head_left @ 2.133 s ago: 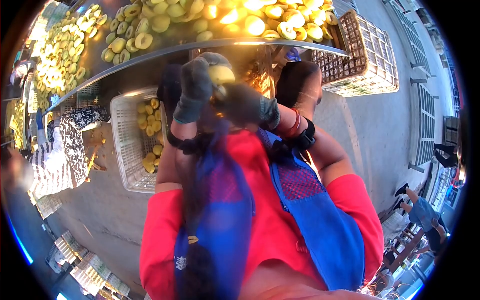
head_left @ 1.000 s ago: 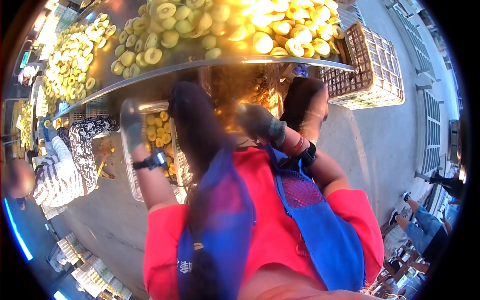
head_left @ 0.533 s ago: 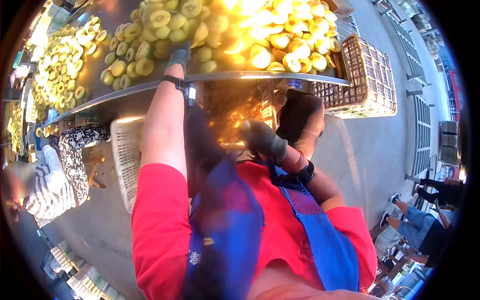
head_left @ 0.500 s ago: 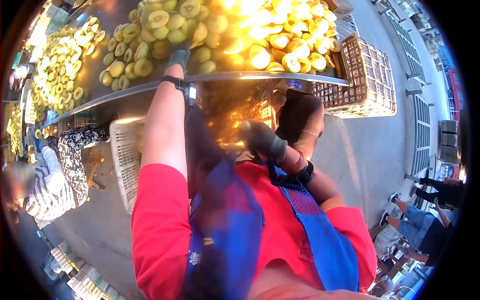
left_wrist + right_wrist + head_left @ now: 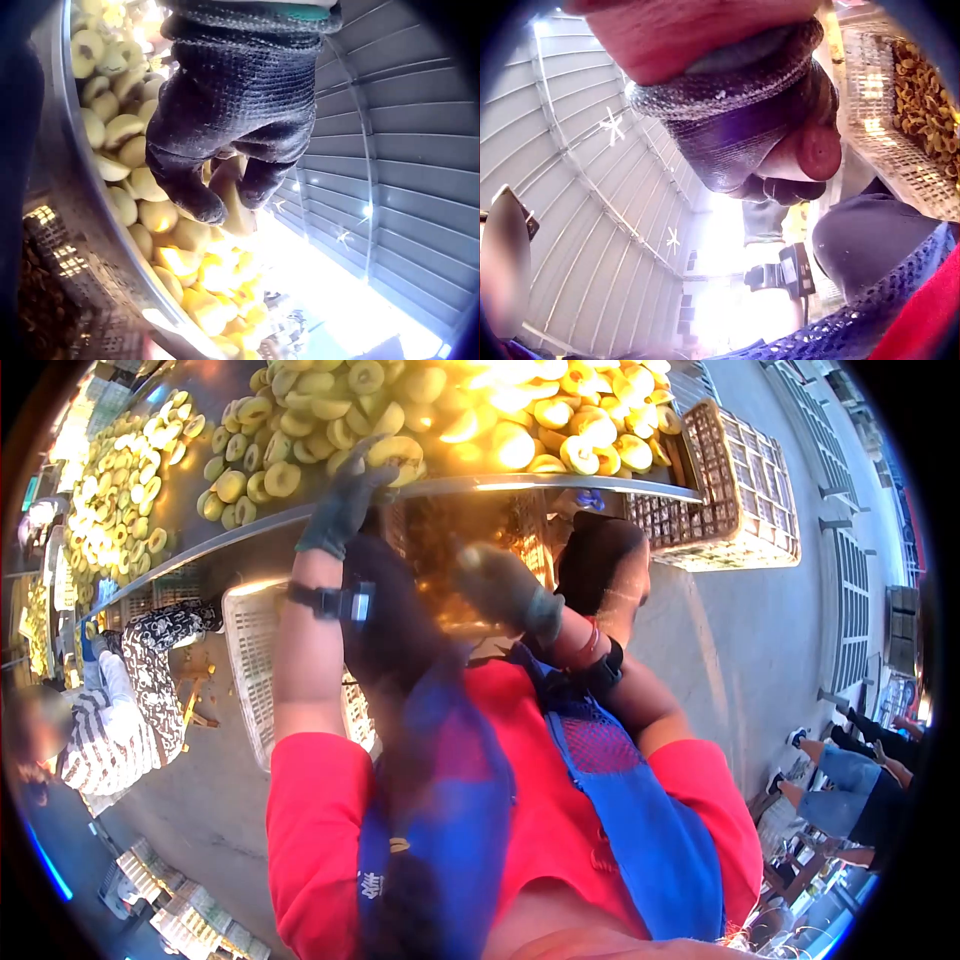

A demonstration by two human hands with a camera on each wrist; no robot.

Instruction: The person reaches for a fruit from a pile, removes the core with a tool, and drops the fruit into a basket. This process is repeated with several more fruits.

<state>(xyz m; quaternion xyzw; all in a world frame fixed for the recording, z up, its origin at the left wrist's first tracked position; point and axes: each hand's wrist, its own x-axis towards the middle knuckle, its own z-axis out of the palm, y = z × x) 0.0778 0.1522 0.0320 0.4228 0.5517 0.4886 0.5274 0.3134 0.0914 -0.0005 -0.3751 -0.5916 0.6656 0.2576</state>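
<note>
My gloved left hand [image 5: 345,500] is at the metal table's front edge [image 5: 450,486], pinching a halved yellow-green fruit [image 5: 398,455]. In the left wrist view, the thumb and fingers of that hand [image 5: 232,120] are bent round the fruit piece [image 5: 236,206], above a heap of halves [image 5: 124,131]. My gloved right hand [image 5: 505,588] is in front of my lap, below the table edge. Seen from the right wrist, this hand [image 5: 750,135] is curled round a tool, whose round reddish handle end [image 5: 821,154] sticks out; its other end is hidden.
Fruit halves [image 5: 330,405] are heaped on the table. Beneath it, between my knees, a crate of small brown pieces [image 5: 926,101] stands. A white crate [image 5: 250,670] is at my left, another [image 5: 740,490] at the right. A person in stripes [image 5: 110,730] sits far left.
My left hand has come back from the fruit heap to the table edge, now with a fruit half. Earlier, both hands were together at a fruit. My right hand has shifted slightly up and left.
</note>
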